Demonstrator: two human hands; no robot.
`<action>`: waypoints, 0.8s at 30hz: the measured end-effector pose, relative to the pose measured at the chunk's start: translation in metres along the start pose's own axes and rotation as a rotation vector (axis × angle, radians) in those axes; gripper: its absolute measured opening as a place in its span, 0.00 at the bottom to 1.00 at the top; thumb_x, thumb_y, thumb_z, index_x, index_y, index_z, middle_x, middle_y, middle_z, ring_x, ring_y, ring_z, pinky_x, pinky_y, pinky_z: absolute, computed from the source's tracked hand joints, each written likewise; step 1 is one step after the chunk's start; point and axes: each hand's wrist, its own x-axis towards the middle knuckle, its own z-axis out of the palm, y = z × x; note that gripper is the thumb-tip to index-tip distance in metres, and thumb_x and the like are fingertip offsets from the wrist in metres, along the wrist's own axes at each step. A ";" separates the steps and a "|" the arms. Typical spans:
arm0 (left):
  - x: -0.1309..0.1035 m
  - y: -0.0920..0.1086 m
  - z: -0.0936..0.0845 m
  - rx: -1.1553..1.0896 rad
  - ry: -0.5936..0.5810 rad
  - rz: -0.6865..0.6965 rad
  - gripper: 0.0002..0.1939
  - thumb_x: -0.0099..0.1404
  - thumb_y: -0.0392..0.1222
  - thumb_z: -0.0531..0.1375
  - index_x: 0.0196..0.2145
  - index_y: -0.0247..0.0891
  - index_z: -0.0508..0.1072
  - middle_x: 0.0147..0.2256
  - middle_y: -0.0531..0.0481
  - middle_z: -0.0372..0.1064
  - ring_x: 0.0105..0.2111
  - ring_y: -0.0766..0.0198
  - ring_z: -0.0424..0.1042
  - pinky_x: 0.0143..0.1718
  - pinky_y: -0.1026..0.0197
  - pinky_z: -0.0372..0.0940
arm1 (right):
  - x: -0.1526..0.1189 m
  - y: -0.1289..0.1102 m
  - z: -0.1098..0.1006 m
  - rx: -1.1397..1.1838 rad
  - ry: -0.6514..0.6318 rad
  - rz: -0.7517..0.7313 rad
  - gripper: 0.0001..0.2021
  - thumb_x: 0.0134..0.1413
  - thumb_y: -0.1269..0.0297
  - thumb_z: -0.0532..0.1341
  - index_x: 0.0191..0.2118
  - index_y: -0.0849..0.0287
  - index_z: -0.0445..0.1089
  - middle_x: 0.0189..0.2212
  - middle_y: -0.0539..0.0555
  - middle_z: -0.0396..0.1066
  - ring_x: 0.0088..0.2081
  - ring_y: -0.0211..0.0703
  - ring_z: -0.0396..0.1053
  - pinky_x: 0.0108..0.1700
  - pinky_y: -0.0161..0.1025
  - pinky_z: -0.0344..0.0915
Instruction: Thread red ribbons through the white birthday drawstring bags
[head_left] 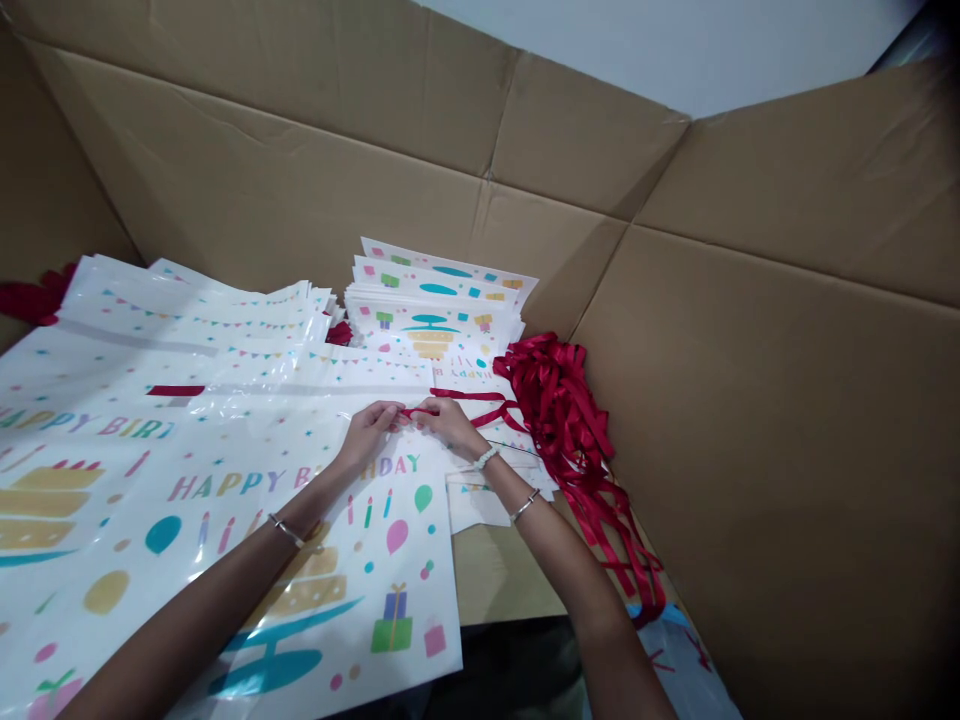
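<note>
A red ribbon (417,412) runs between my two hands, over the upper part of a white printed birthday bag (405,600). My left hand (369,430) pinches one part of it with thumb and finger. Close beside it, my right hand (448,424) grips the same ribbon, and a loose red length trails rightward from there. The bag lies flat, with "HAPPY BIRTHDAY", balloons, a cake and gifts on it. Left of it a similar bag (45,400) shows a short red strip (176,391) across its slot.
A heap of red ribbons (555,390) lies at the right, its ends hanging toward the table's front edge. Behind my hands stands a stack of printed sheets (435,310). Tall cardboard walls (315,170) enclose the back and right. A clear plastic bag (667,650) sits at lower right.
</note>
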 end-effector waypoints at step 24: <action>0.003 -0.007 -0.004 0.086 0.063 0.119 0.35 0.60 0.69 0.63 0.46 0.33 0.79 0.37 0.41 0.77 0.37 0.54 0.75 0.44 0.55 0.68 | -0.007 -0.036 -0.002 0.134 -0.012 0.142 0.04 0.58 0.68 0.65 0.33 0.63 0.75 0.25 0.49 0.75 0.20 0.31 0.66 0.23 0.29 0.61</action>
